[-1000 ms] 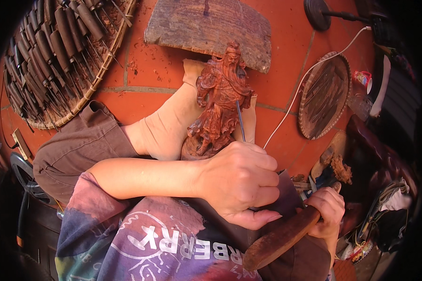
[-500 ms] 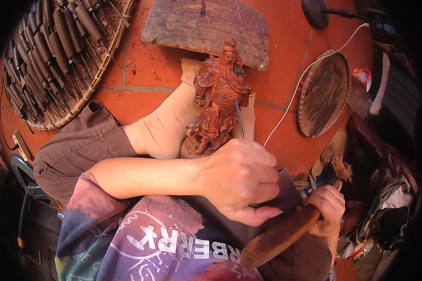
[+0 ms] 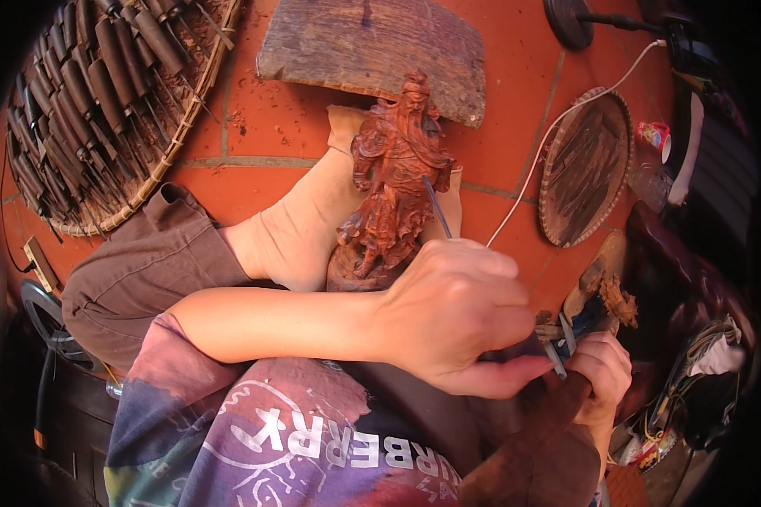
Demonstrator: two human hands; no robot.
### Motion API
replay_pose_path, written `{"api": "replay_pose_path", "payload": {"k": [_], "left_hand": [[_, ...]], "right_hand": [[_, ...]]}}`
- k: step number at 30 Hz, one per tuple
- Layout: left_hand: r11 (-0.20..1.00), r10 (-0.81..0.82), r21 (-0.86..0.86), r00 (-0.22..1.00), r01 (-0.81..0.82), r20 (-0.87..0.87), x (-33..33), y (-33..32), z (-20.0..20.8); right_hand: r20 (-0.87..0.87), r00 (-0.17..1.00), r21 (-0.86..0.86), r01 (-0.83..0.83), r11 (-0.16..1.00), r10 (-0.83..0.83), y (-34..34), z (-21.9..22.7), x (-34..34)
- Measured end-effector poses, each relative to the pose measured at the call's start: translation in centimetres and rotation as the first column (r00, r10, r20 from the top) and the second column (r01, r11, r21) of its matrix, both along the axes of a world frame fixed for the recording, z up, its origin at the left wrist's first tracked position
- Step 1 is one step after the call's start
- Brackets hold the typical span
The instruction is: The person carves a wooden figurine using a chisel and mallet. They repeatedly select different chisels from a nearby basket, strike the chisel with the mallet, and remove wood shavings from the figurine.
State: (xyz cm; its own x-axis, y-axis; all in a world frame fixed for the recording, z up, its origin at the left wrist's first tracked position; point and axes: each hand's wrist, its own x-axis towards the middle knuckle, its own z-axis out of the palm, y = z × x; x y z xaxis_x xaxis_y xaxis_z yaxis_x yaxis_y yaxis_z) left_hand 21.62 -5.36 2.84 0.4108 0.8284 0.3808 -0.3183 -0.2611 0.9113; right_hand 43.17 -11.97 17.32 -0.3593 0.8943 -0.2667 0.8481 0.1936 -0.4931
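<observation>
My left hand [image 3: 461, 313] is closed around a chisel; its thin metal blade [image 3: 440, 209] shows above the fist, and the handle is hidden in the fingers. The blade's tip touches the robe of a reddish-brown carved wooden figure [image 3: 402, 160], a bearded man in robes on a rounded base. The figure leans upright between my bare feet [image 3: 292, 228]. On the right, my right hand [image 3: 600, 376] grips a wooden mallet [image 3: 528, 444], club-shaped and smeared by motion, below the left fist and apart from it.
A round woven tray [image 3: 165, 156] at the upper left bears many wooden-handled chisels. Behind the figure lies a worn wooden board [image 3: 368, 51]. A smaller basket [image 3: 558, 228] of tools stands right, with a white cable [image 3: 528, 177] across it. Red floor tiles [image 3: 507, 152] carry wood shavings.
The mallet has swung down and toward me, away from the chisel. My left fist has shifted slightly right, tilting the chisel more, its tip staying at the figure's robe.
</observation>
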Motion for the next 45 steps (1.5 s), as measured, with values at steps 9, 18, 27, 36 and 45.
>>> {"api": "replay_pose_path", "payload": {"k": [9,18,27,36,45], "left_hand": [[0.978,0.181,-0.103,0.983,-0.183,-0.032,2.1,0.1,0.6],[1.0,0.015,-0.007,0.997,-0.015,0.08,-0.5,0.5,-0.4],[0.98,-0.17,0.139,0.968,0.146,0.185,-2.6,0.6,-2.6],[0.941,-0.326,0.154,0.925,0.3,0.193,-3.7,1.9,-2.6],[0.864,-0.381,0.36,0.924,0.351,0.012,-5.1,4.7,0.0]], "right_hand": [[0.012,0.999,0.237,-0.044,0.97,0.042,-0.2,-1.0,1.0],[0.205,0.975,0.319,-0.152,0.935,0.088,0.5,0.3,0.7],[0.329,0.906,0.281,-0.364,0.888,0.268,2.5,2.2,-1.5],[0.365,0.856,0.322,-0.485,0.813,0.366,4.0,2.9,-3.3],[0.351,0.852,0.298,-0.494,0.817,0.388,3.8,2.0,-3.0]]}}
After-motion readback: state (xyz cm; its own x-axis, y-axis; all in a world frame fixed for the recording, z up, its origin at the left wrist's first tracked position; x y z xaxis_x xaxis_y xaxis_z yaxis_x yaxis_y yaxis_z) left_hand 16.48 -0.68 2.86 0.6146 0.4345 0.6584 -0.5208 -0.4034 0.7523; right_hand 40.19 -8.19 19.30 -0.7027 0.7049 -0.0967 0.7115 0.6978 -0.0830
